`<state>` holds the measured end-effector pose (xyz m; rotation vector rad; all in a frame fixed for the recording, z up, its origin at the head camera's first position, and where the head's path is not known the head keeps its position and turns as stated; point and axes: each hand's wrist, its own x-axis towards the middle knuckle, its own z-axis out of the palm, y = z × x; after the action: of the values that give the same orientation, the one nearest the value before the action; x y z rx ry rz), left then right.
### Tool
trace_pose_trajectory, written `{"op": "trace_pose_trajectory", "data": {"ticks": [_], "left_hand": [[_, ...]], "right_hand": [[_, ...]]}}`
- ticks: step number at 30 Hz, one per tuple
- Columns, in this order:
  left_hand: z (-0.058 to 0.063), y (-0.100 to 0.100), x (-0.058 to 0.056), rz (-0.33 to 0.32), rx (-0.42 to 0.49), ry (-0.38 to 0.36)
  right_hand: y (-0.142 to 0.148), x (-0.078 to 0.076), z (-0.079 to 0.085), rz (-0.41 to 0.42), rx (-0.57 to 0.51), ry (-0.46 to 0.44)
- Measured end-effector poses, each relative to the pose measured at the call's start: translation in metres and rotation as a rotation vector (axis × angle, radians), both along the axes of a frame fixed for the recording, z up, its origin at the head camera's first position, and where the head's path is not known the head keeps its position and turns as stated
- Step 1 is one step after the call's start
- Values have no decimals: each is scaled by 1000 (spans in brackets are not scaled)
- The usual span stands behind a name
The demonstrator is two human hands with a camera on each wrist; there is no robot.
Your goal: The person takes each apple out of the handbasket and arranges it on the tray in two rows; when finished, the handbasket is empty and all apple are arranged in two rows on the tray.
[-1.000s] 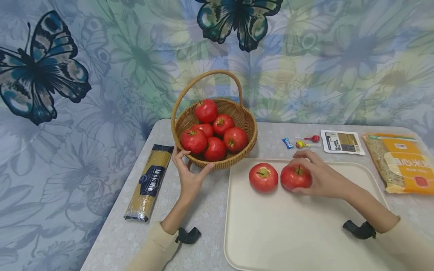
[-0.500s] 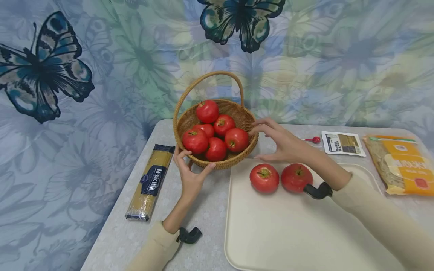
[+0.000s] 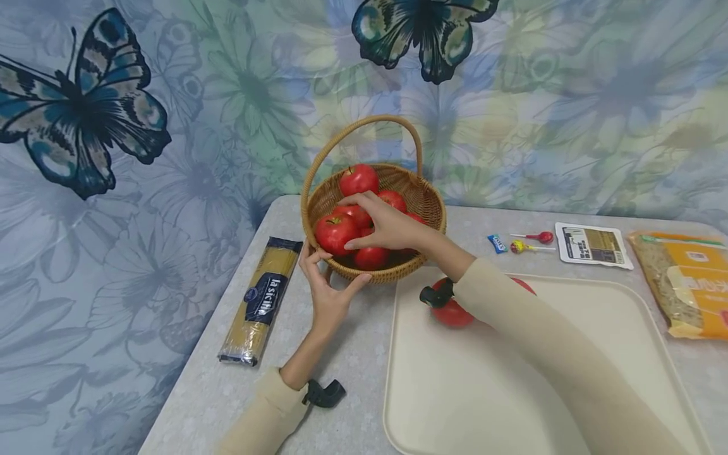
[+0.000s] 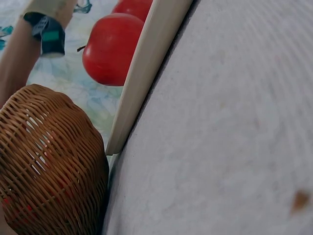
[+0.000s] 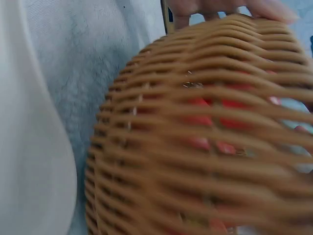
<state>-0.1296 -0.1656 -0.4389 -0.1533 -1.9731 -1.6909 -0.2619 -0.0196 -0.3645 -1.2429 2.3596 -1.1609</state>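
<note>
Head view: a steady hold suits this step, with the left hand [image 3: 328, 303] clamped on the wicker basket [image 3: 419, 189] at its front-left rim, so the red apples [image 3: 334, 234] piled inside stay settled. To its right, a light touch seems best for the right hand [image 3: 389, 221], which arches over them, thumb and fingers apart; whether it grips one, I cannot tell.

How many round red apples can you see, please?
8: six round red apples in the brown wicker basket (back, upper right, centre, left, front, right), two apples on the cream rectangular tray, partly behind the right beige sleeve. Others may be hidden.
</note>
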Motion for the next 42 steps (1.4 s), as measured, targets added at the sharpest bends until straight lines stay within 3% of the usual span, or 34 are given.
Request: {"op": "trace_pose_trajectory", "data": {"ticks": [9,15,24,30,35,38,42], "left_hand": [[2,1,1,-9,2,7],[1,1,0,2,4,12],[1,2,0,-2,14,-1],[0,4,0,-3,17,10],[0,6,0,-9,21,15],[1,6,0,-5,17,16],[2,5,0,2,7,23]], "right_hand": [[-19,-9,-10,4,75,-10],[-25,-9,-14,29,99,41],[-12,-6,-4,-74,26,148],[32,4,20,-105,-120,223],[94,20,37,-164,-170,309],[139,34,38,-246,-132,332],[200,54,28,-354,-30,374]]}}
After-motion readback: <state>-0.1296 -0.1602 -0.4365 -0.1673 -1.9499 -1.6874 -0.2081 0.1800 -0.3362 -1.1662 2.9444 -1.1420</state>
